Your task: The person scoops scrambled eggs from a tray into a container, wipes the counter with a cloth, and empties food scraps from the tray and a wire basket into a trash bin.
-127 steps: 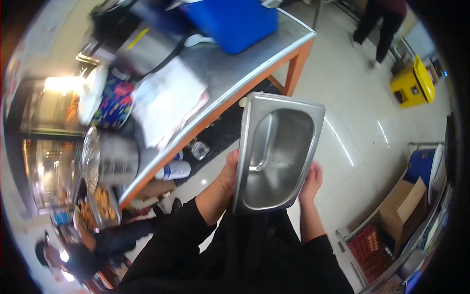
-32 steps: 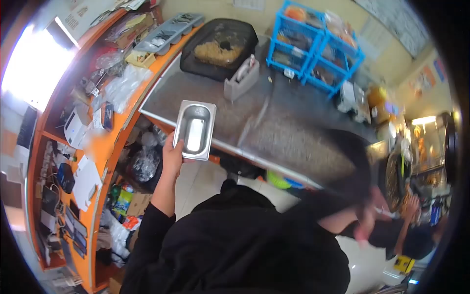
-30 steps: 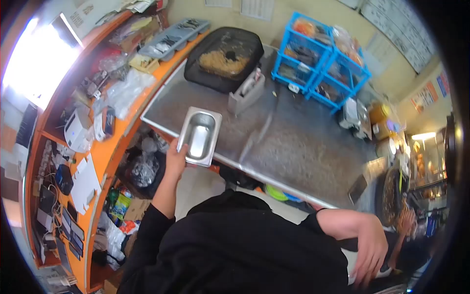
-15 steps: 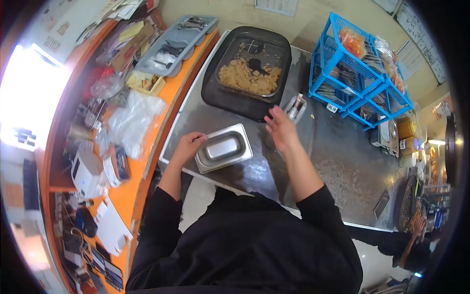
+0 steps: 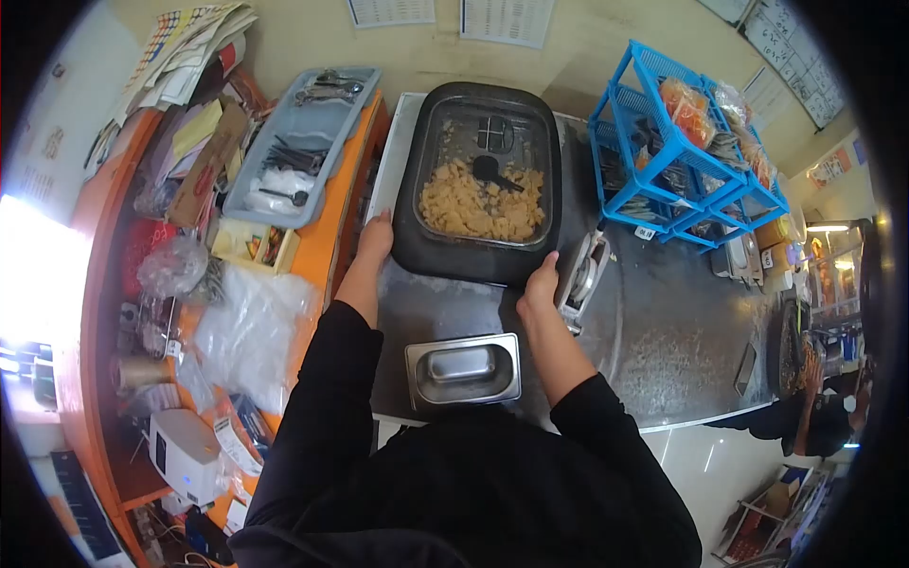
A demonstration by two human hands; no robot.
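Both hands are at the sides of a black tray (image 5: 410,256), which bears a clear lidded container (image 5: 454,133) with crumbly tan food (image 5: 473,210) and a black scoop (image 5: 492,174). My left hand (image 5: 375,239) is at the tray's lower left edge, its fingers partly hidden. At the lower right corner, my right hand (image 5: 540,284) has its thumb up against the rim and its other fingers out of sight. Between my forearms, an empty steel pan (image 5: 462,371) sits near the table's front edge.
A metal tool in a holder (image 5: 582,277) lies right of my right hand. Blue baskets (image 5: 653,180) with packets stand at the back right. On the left are a grey cutlery tray (image 5: 308,142), plastic bags (image 5: 251,331) and a white device (image 5: 185,454). Another person (image 5: 819,407) is at far right.
My left hand has let go of the steel pan, which now rests nearer my body. Both hands have moved to the black tray's sides. The camera view has shifted.
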